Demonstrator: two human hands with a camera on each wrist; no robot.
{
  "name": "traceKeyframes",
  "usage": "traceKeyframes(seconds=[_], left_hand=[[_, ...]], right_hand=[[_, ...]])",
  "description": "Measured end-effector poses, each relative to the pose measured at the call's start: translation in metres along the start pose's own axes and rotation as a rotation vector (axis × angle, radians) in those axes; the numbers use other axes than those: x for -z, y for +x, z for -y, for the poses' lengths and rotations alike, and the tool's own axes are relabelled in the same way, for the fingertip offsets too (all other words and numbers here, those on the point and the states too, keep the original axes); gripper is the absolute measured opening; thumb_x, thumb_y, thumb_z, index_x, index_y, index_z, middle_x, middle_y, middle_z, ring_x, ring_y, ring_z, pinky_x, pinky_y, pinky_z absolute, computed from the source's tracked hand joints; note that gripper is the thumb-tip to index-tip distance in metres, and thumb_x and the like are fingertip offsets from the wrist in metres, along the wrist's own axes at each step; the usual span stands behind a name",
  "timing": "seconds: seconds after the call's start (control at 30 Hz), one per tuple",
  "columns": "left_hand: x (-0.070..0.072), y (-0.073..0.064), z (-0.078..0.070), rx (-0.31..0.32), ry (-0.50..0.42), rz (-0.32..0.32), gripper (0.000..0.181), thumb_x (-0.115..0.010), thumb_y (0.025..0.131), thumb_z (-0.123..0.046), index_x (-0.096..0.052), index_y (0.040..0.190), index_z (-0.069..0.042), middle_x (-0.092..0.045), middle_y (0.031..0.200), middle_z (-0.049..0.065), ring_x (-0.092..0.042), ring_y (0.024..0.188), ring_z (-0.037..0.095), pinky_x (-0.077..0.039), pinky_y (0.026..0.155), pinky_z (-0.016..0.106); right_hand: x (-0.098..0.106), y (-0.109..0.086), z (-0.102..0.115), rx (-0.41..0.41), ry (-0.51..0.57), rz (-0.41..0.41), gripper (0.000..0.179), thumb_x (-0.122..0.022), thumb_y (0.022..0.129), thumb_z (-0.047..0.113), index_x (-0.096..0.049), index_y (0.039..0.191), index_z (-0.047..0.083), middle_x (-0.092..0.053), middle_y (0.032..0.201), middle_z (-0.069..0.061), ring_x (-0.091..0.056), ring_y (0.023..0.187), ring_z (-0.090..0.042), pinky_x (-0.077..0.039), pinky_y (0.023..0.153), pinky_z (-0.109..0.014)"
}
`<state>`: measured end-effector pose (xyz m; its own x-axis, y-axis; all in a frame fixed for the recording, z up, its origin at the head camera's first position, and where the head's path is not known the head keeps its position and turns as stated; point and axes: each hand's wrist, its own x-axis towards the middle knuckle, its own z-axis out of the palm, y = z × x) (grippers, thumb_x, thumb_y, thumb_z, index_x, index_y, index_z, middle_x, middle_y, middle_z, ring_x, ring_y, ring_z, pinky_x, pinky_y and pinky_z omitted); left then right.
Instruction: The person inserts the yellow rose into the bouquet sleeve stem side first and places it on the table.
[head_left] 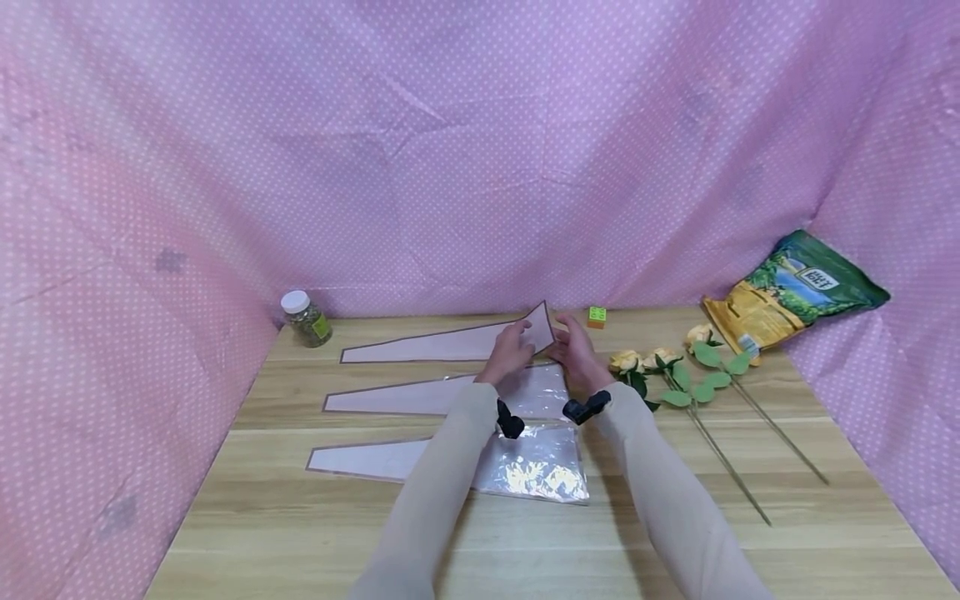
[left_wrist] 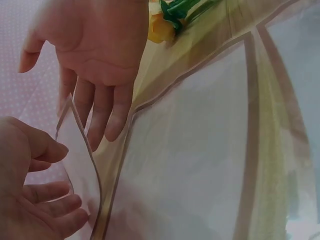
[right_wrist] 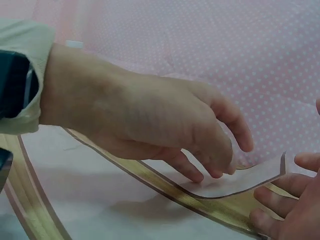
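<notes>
The head view shows the left hand (head_left: 510, 352), fingers loosely bent without a visible grip, at the upturned wide end of the farthest brown-bordered tapered sheet (head_left: 450, 344) — the right hand (head_left: 576, 348), fingers extended and gripping nothing, is beside that end. Nearer on the bench (head_left: 300, 542) lie two matching sheets (head_left: 390, 402) — a white-lidded jar (head_left: 306, 319) left, yellow roses (head_left: 662, 359) and a green-and-yellow bag (head_left: 795, 287) right.

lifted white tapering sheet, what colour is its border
Brown; the sheet shows it best in left wrist view.
</notes>
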<state>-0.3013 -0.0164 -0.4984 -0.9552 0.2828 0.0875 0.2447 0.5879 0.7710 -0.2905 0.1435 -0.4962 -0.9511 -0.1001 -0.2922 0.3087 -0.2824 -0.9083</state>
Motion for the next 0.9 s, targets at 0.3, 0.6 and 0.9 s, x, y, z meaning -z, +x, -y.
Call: traceKeyframes(seconds=[0.3,0.6,0.9], left_hand=[[0.004,0.004,-0.005,0.097,-0.086,-0.019,0.039,-0.051,0.101,-0.029,-0.061,0.125,-0.001,-0.067,0.123,0.021,-0.063,0.117,0.033,-0.049,0.101,0.045],[0.005,0.003,-0.004,0.154,-0.127,-0.087,0.031,-0.062,0.094,-0.035,-0.068,0.094,-0.005,-0.068,0.094,0.009,-0.057,0.086,0.019,-0.045,0.074,0.026],[0.003,0.002,0.000,0.162,-0.122,-0.171,0.017,-0.065,0.089,-0.013,-0.075,0.089,0.000,-0.075,0.089,0.012,-0.056,0.078,0.013,-0.042,0.069,0.019]], right_hand=[[-0.017,-0.003,0.010,-0.001,-0.147,0.007,0.059,-0.025,0.107,0.042,-0.024,0.155,0.008,-0.036,0.159,-0.023,-0.045,0.139,-0.033,-0.039,0.115,-0.043],[-0.023,-0.010,0.010,0.038,-0.192,0.049,0.058,-0.024,0.108,0.041,-0.027,0.152,0.004,-0.040,0.156,-0.024,-0.059,0.103,-0.007,-0.047,0.078,-0.020],[-0.024,-0.010,0.008,0.035,-0.256,0.001,0.050,-0.033,0.108,0.028,-0.033,0.149,-0.003,-0.045,0.151,-0.028,-0.060,0.118,-0.023,-0.052,0.088,-0.028]])
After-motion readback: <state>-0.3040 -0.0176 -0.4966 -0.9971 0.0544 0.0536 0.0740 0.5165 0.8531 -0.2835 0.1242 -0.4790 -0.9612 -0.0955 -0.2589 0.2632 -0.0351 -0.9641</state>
